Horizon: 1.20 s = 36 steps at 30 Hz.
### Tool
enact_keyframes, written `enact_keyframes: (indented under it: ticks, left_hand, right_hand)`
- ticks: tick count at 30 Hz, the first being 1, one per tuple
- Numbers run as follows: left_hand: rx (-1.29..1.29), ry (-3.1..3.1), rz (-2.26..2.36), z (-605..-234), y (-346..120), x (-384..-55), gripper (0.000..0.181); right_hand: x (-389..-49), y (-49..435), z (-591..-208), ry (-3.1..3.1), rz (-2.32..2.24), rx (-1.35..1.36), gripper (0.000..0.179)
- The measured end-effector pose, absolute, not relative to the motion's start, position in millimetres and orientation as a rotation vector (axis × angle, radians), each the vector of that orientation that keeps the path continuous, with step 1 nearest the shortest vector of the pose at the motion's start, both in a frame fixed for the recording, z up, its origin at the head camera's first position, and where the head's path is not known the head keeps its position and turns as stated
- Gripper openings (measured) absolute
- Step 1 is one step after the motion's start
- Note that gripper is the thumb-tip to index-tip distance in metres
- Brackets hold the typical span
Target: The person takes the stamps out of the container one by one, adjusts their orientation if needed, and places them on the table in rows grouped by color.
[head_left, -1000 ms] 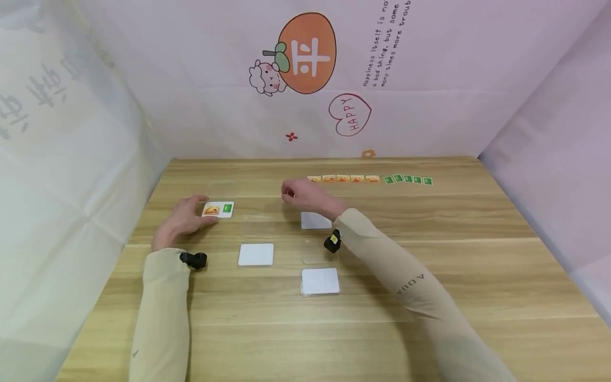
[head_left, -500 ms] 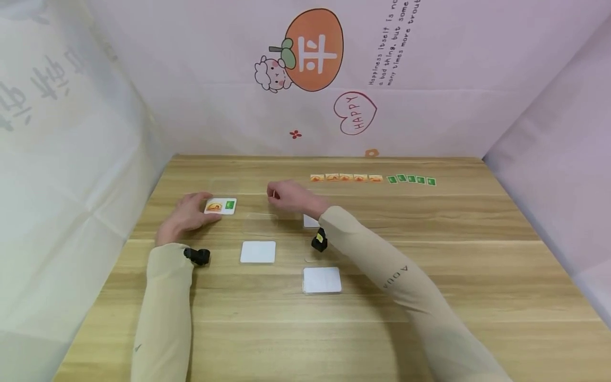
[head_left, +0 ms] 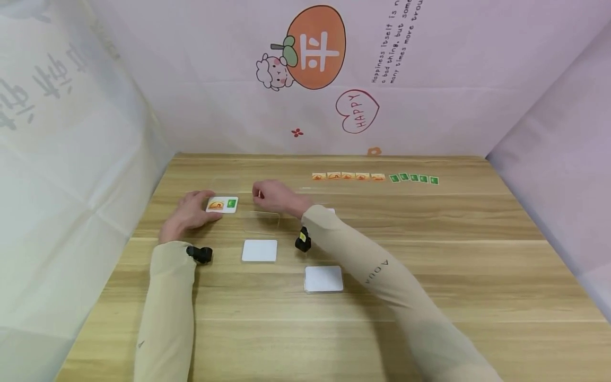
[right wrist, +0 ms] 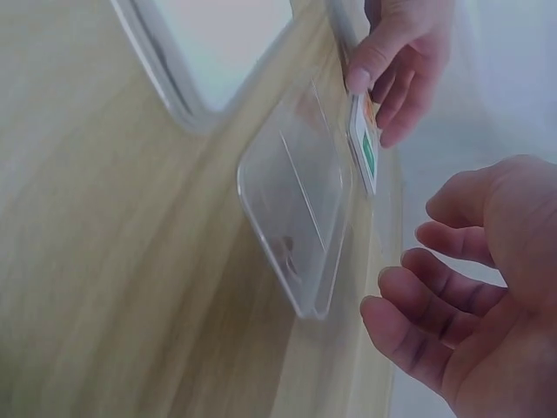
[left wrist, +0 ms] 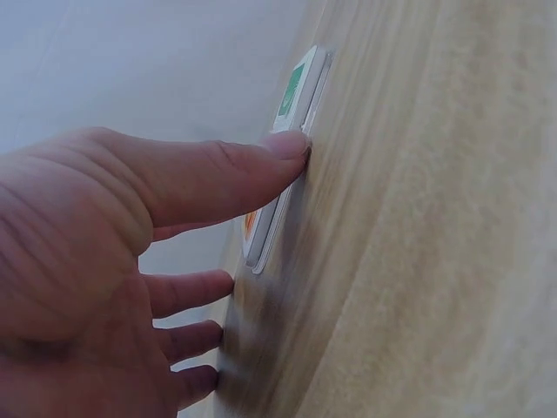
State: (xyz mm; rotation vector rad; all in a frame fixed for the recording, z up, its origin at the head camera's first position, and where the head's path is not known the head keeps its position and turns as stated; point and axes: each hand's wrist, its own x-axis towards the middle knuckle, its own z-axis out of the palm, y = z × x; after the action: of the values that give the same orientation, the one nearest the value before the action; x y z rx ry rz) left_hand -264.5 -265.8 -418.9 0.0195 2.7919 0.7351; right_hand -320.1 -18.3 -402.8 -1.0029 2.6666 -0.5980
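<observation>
My left hand (head_left: pixel 190 210) grips a white card (head_left: pixel 229 210) at the left of the table, thumb on its near edge and index finger at its far edge. The card's face bears an orange picture and a green one. In the left wrist view the thumb presses the card's side, and a thin clear layer shows beneath the card. My right hand (head_left: pixel 274 196) hovers a little to the right of that card. Its fingers are loosely curled with nothing between them in the right wrist view. Near it stands a clear plastic case (right wrist: pixel 291 192), low on the table.
Two blank white cards (head_left: pixel 259 250) (head_left: pixel 323 279) lie nearer me, and another is mostly hidden under my right forearm. Along the back runs a row of small orange picture cards (head_left: pixel 348 176), then several green ones (head_left: pixel 414 178). Cloth walls (head_left: pixel 215 106) border the table.
My right hand has moved left, away from the orange row and towards the card at my left hand. The left hand stays on its card. The head view has shifted slightly.
</observation>
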Motion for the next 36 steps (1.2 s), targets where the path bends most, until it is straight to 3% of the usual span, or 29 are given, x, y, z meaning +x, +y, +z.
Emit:
enact_keyframes:
  ticks: [36]
  left_hand:
    - [0.093, 2.802, 0.666, -418, -267, -267, 0.065]
  right_hand:
    - [-319, -75, -416, 2.665, -0.675, -0.939, 0.014]
